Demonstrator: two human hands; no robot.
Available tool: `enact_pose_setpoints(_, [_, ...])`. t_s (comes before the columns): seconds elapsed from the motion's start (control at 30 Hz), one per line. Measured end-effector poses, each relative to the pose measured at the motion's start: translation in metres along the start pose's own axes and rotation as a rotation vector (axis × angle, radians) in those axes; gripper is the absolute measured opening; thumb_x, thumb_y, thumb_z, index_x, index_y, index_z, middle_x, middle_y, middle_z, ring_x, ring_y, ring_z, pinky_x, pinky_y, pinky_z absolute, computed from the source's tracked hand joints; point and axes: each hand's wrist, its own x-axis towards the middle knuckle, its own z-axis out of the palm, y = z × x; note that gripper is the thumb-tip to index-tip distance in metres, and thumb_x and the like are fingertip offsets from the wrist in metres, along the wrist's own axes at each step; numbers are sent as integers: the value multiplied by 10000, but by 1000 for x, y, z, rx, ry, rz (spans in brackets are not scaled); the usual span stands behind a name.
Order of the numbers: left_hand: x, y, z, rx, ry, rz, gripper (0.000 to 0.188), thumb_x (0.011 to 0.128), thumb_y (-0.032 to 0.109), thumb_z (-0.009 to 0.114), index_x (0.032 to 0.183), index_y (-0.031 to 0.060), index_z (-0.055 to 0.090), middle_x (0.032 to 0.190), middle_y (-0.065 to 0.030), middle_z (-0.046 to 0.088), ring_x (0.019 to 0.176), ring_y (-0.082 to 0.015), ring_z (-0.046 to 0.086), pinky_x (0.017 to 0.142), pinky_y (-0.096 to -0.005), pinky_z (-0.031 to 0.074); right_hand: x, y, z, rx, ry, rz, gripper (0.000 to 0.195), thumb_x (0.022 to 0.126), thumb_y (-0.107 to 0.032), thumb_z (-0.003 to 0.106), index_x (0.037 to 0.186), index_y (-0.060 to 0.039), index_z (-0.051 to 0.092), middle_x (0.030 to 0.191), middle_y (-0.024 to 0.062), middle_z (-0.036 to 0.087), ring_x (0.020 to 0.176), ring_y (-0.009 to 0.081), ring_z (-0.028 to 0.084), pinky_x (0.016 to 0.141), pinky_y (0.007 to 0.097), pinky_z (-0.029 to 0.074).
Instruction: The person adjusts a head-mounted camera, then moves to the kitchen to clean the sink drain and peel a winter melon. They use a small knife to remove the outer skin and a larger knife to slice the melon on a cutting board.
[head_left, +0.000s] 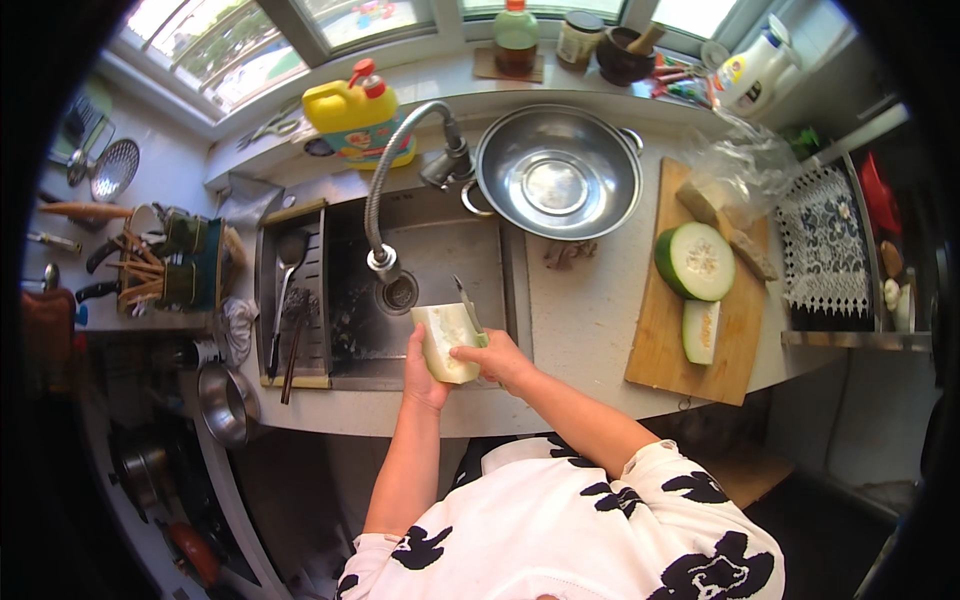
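Observation:
My left hand (426, 375) holds a piece of winter melon (448, 334) from the left and below, at the front edge of the sink (450, 262). In my right hand (499, 360) is a small knife or peeler (466, 301) with a pale green handle; its metal end points up and away, along the melon's right side, and my right thumb rests on the melon's cut face. The tool's exact kind is hard to tell. To the right, a wooden cutting board (645, 352) bears a large round winter melon piece (694, 261) with green rind and a smaller cut wedge (700, 332).
Behind the sink's right side stands a large steel basin (559, 172). A flexible faucet (375, 187) arches over the sink. A ladle (289, 259) and chopsticks (294, 364) lie on the left rack. A yellow detergent bottle (352, 112) stands behind; a plastic bag (739, 176) covers the board's far end.

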Motion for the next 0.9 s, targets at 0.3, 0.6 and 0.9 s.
enact_pose_setpoints(0.3, [-5, -17, 28, 578, 97, 85, 412, 983, 379, 489, 1203, 43, 579, 1076, -77, 644, 927, -141, 583, 845, -293, 452, -9, 49, -108, -226, 467, -294, 427, 745, -262, 754, 1052, 20, 661, 858, 99, 688, 718, 154, 628, 654, 295, 493])
enact_pose_setpoints(0.6, [-19, -66, 91, 772, -99, 63, 315, 971, 246, 516, 1171, 12, 586, 1009, -83, 653, 869, -128, 585, 816, -274, 473, -88, 36, -153, -494, 680, -443, 374, 809, -278, 704, 1097, -41, 666, 856, 166, 699, 805, 329, 682, 752, 383, 528])
enact_pose_setpoints(0.9, [5, -208, 213, 889, -478, -165, 505, 968, 275, 505, 1359, -32, 418, 1233, -159, 559, 1085, -215, 556, 935, -334, 458, -172, 59, -351, -510, 1280, -465, 300, 930, -289, 594, 880, 1, 650, 733, 91, 685, 701, 175, 655, 622, 307, 490])
